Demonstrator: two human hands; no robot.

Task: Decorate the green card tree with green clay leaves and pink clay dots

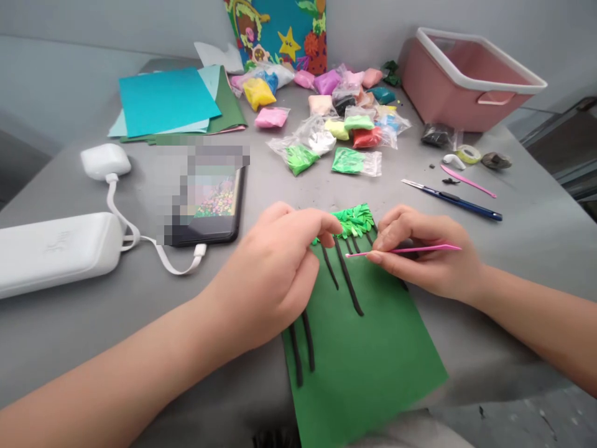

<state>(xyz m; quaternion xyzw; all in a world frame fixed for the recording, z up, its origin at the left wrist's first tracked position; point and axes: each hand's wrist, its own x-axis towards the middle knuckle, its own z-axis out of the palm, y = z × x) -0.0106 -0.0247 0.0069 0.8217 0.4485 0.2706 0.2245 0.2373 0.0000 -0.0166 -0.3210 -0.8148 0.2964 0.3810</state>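
A green sheet (368, 348) lies near the table's front edge, its lower part past the edge. Thin black clay strips (349, 277) run down it, and bright green clay leaves (354, 221) cover its top. In my right hand (424, 252), a pink clay modelling tool (441, 247) is pinched between thumb and fingers. Its tip points left, just below the green leaves. My left hand (284, 267) hovers over or rests on the sheet's upper left, its fingers curled near the leaves. Whatever those fingers may hold is hidden.
Clay packets (357, 158) spread behind the sheet. At right are a blue craft knife (461, 202), another pink tool (469, 182) and a pink bin (448, 81). Leftward are a phone (228, 227), a white power bank (60, 252), its cable and coloured sheets (168, 102).
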